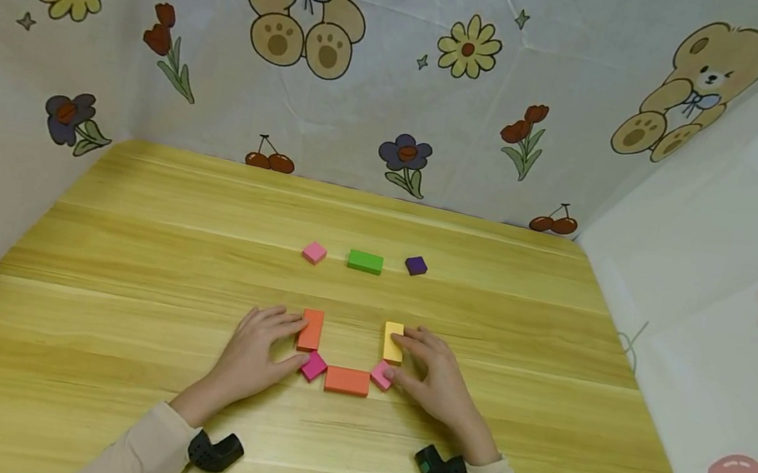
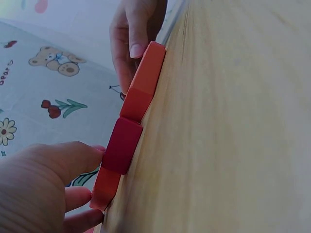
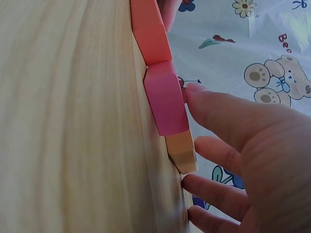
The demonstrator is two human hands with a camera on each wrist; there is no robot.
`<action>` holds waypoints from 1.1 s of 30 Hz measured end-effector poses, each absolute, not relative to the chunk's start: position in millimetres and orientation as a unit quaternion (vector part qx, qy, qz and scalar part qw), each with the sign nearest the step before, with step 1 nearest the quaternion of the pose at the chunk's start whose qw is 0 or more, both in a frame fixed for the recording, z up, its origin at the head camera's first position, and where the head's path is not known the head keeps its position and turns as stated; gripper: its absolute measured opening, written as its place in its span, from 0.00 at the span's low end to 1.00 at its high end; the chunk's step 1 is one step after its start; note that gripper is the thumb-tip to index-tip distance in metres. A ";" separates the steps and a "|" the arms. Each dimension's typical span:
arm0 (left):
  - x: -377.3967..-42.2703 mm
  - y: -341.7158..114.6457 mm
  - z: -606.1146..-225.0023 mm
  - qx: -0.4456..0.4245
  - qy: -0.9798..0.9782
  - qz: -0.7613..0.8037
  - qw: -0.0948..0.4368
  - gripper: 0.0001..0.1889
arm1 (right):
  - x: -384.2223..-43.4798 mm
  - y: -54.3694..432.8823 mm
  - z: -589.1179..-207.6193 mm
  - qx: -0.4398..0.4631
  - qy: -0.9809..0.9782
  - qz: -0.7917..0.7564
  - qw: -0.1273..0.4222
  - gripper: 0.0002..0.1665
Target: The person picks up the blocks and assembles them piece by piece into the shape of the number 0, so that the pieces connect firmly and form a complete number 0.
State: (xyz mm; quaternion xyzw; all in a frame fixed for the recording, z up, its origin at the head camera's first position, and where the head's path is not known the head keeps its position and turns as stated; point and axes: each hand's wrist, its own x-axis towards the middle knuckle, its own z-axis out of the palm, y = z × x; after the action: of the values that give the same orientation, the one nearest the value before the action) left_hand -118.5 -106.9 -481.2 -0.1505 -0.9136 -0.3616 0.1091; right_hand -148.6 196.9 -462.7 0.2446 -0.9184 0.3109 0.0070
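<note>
Treating the middle of this U of blocks as a clock with 12 farthest from the person, I see an orange block (image 1: 310,332) at 9, magenta block (image 1: 314,367) at 7, second orange block (image 1: 347,381) at 6, pink block (image 1: 381,375) at 5, yellow block (image 1: 392,347) at 3. Left hand (image 1: 258,350)'s got thumb and fingers spread wide, touching magenta and the 9 o'clock orange; right hand (image 1: 439,382)'s wide too, touching pink and yellow. Green block (image 1: 365,262)'s out at 12.

Soft glare on the tabletop (image 1: 305,437)
</note>
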 end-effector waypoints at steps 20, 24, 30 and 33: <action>-119.1 -109.1 -480.7 -0.150 -0.914 -0.360 0.117 0.27 | -151.2 196.7 -459.0 0.238 -0.915 0.327 -0.008 0.32; -119.8 -109.3 -481.1 -0.150 -0.914 -0.362 0.108 0.28 | -159.2 201.8 -454.7 0.234 -0.915 0.327 -0.007 0.32; -119.1 -109.4 -480.7 -0.150 -0.914 -0.361 0.106 0.28 | -189.7 212.9 -434.8 0.220 -0.919 0.326 0.013 0.30; -118.3 -109.4 -480.9 -0.148 -0.915 -0.361 0.105 0.28 | -214.8 217.3 -426.9 0.215 -0.919 0.329 0.038 0.28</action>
State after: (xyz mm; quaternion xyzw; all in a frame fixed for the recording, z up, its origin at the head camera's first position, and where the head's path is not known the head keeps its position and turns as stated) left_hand -118.3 -109.4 -480.9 -0.1480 -0.9147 -0.3611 0.1048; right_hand -214.8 217.3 -426.9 0.2150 -0.9186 0.3295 0.0379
